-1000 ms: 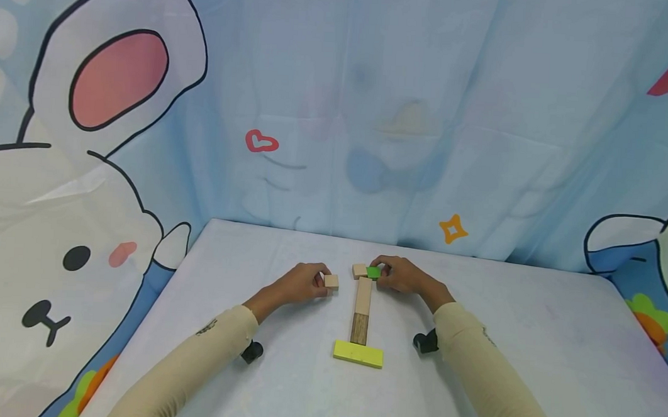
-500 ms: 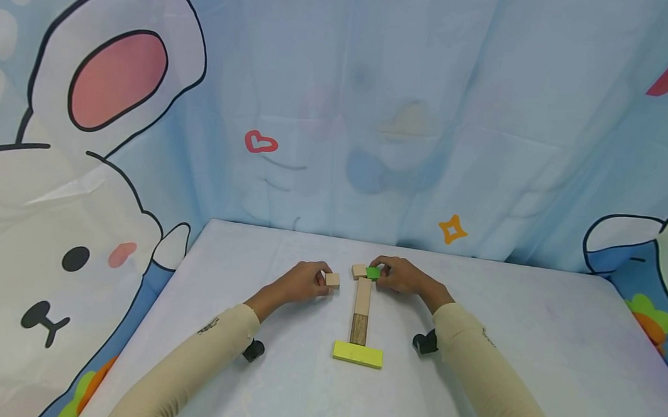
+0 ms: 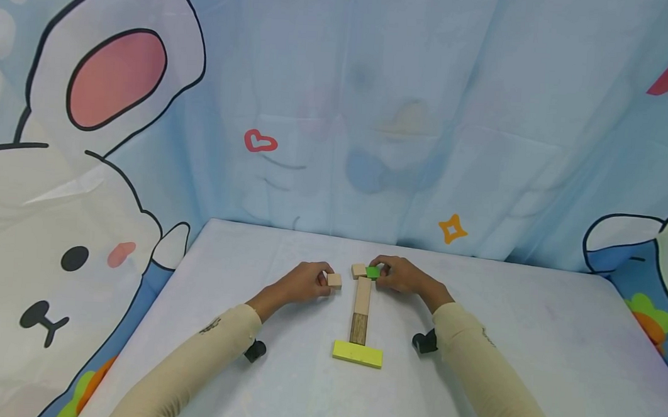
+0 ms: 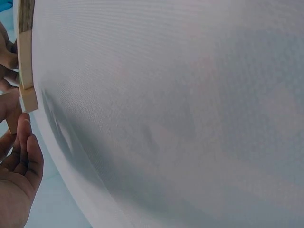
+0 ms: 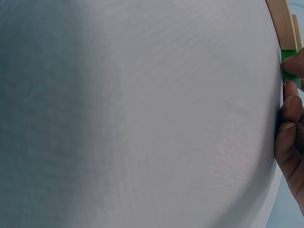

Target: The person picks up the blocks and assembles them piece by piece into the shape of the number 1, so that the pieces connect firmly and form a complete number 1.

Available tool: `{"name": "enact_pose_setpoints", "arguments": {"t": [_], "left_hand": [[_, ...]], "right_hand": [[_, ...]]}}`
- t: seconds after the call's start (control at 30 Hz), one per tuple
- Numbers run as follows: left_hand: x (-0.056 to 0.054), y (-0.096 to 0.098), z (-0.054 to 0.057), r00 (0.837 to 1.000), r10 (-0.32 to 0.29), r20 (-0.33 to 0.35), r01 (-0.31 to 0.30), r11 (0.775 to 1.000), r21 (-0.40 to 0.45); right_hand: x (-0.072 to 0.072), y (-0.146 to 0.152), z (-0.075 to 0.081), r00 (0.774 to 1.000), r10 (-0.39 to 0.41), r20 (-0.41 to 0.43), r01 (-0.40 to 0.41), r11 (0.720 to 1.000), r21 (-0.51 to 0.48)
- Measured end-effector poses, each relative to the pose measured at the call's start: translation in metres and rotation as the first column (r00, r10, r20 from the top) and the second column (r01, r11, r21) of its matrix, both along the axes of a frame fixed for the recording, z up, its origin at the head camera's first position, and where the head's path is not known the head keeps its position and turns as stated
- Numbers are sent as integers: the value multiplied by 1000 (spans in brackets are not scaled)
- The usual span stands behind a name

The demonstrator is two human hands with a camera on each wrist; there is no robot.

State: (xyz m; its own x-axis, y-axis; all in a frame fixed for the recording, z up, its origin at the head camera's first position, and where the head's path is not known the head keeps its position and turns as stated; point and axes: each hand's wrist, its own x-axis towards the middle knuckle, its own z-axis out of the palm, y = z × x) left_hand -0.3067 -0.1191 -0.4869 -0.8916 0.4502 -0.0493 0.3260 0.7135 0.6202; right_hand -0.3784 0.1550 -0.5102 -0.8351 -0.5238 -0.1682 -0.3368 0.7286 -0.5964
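Observation:
My left hand [image 3: 302,281] pinches a small pale wooden block [image 3: 334,281] between thumb and fingers, just left of the block layout. My right hand [image 3: 403,275] holds a green block [image 3: 373,272] by its right side; thumb and fingertips also show on the green block [image 5: 289,64] in the right wrist view. Against the green block's left side sits another pale wooden block [image 3: 359,271]. Below these two runs a long pale block [image 3: 363,296], end to end with a dark-grained wooden block [image 3: 358,328]. A flat yellow block [image 3: 357,354] lies crosswise at the near end.
The blocks lie on a white-covered table [image 3: 302,389]. A printed blue curtain [image 3: 339,108] hangs right behind its far edge. Black wrist cameras sit under both sleeves, the left camera [image 3: 255,350] and the right camera [image 3: 425,342], low over the tabletop.
My left hand has slid slightly to the right with its pale block, closer to the layout. The right hand stays on the green block, and the other blocks keep their places.

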Motion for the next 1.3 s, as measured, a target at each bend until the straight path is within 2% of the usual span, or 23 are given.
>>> {"name": "enact_pose_setpoints", "arguments": {"t": [0.63,1.3], "left_hand": [[3,6,2,1000,9,20,-9,1000,-8],[-2,11,0,1000,24,9,-24,1000,-14]], "right_hand": [[1,1,1,1000,-9,10,9,1000,-1],[0,0,2,1000,-1,13,1,1000,-7]]}}
